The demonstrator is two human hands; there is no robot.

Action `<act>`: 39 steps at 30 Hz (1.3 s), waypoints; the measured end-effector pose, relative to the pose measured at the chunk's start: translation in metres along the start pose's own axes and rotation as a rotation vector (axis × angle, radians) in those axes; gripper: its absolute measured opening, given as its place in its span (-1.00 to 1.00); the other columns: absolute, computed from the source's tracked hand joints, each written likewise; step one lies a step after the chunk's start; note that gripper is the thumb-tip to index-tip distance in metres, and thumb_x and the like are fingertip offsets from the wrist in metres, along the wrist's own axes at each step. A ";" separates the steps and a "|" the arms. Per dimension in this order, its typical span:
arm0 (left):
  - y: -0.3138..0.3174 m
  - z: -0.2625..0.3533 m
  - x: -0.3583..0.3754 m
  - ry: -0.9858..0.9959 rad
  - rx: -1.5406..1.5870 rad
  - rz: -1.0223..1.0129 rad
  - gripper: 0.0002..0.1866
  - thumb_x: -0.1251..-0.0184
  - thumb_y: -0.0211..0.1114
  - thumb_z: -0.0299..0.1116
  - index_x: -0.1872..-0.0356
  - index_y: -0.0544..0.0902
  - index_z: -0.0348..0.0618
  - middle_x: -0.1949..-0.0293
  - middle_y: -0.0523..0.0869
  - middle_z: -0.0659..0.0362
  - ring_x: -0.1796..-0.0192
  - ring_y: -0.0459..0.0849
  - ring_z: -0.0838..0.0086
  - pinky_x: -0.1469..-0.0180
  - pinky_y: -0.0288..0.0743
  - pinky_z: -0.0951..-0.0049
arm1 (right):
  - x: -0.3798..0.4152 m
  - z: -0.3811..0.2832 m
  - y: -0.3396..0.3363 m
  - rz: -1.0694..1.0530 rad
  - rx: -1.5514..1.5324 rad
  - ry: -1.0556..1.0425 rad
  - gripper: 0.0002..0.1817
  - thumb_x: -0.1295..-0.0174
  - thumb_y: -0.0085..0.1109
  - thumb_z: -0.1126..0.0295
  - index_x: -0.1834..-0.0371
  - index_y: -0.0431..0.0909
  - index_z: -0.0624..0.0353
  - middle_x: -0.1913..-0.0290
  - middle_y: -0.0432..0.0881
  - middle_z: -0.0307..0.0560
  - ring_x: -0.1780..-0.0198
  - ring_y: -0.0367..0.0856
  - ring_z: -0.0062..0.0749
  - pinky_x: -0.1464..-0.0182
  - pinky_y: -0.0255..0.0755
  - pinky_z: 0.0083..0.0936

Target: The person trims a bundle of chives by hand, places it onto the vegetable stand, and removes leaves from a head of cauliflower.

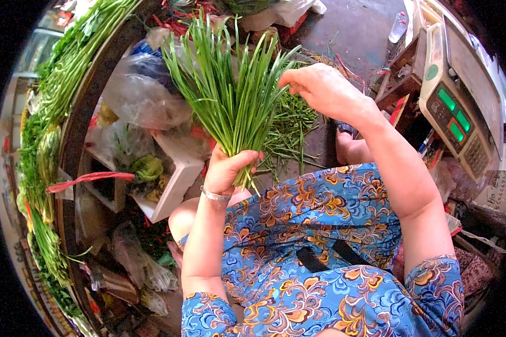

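Note:
My left hand (229, 169) is wrapped round the lower stems of a bunch of garlic chives (230, 95), the leaves fanning upward and away from me. A few pale stem ends poke out below the fist. At the right edge of the bunch is my right hand (323, 90), its fingers bent and drawn together by the leaf tips. Whatever lies between those fingertips is too small to make out. On the floor beyond my knees, behind the bunch, lies a heap of loose green stems (292, 126).
A digital scale (455, 106) with lit green displays stands on the right. Leafy greens (56, 106) line a curved shelf edge at left. Below are plastic bags (146, 92), a white foam box (174, 182) and a red strip (90, 181). A plastic bottle (398, 27) lies at the back.

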State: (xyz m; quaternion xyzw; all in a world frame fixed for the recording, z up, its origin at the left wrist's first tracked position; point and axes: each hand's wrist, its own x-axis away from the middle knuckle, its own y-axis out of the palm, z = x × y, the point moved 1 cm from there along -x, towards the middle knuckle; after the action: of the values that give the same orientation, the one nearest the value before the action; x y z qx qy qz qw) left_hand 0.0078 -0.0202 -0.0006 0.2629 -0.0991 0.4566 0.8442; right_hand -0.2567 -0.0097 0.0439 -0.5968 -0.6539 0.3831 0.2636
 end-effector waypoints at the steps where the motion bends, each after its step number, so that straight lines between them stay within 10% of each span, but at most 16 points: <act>1: 0.000 -0.001 0.000 -0.001 0.000 0.000 -0.63 -0.13 0.34 -0.66 -0.01 0.56 -0.31 0.28 0.73 0.06 0.35 0.73 0.45 0.43 0.60 0.55 | 0.000 -0.001 0.000 -0.005 -0.007 0.036 -0.69 -0.15 0.08 0.55 0.01 0.57 0.21 0.23 0.69 0.11 0.11 0.66 0.03 0.04 0.50 -0.18; 19: 0.005 -0.012 -0.006 0.014 -0.195 0.180 -0.65 -0.08 0.38 -0.64 0.07 0.56 -0.26 0.31 0.73 0.10 0.45 0.68 0.48 0.47 0.58 0.53 | -0.006 -0.034 0.014 0.338 -0.246 -0.235 -0.82 -0.19 0.29 0.40 0.19 0.58 0.19 0.35 0.58 -0.05 0.31 0.64 -0.25 0.27 0.49 -0.38; 39: 0.015 -0.023 -0.010 -0.015 -0.286 0.177 -0.59 -0.03 0.36 -0.66 0.03 0.54 -0.24 0.28 0.70 0.22 0.40 0.66 0.56 0.44 0.56 0.56 | -0.014 -0.044 0.034 0.275 -0.118 -0.087 -0.84 -0.22 0.23 0.32 0.29 0.60 0.17 0.29 0.56 -0.02 0.22 0.61 -0.04 0.16 0.50 -0.24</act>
State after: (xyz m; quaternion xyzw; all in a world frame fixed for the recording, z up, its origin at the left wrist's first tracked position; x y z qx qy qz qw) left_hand -0.0122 -0.0084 -0.0186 0.1338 -0.1923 0.5085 0.8286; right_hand -0.1996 -0.0159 0.0423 -0.6782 -0.5980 0.4020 0.1444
